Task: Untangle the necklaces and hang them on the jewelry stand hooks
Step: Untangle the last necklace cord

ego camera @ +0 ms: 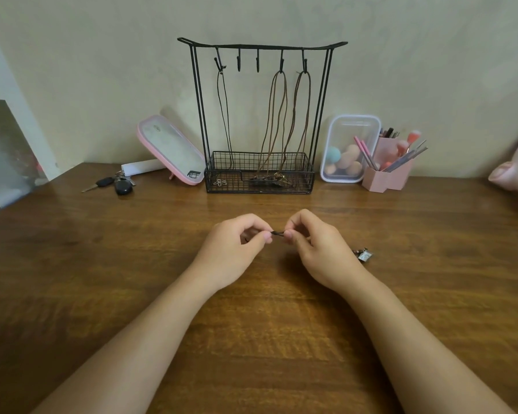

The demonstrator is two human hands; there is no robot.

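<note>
Both forearms bare, stretched fwd, angling in twd each other. L hand (234,249) & R hand (317,249) fingers curled, thumb + index of each pinching a short dark cord (278,233) spanning btwn the fingertips, tips almost meeting.

Three necklaces (285,97) hang on black stand (262,46); dark cord (278,233) pinched.

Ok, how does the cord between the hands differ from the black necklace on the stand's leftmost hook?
The held cord is pinched between left hand and right hand; the black necklace hangs free from its hook. The held cord shows only a short stretch; the black necklace drops full length into the wire basket. Both are thin and dark.
</note>
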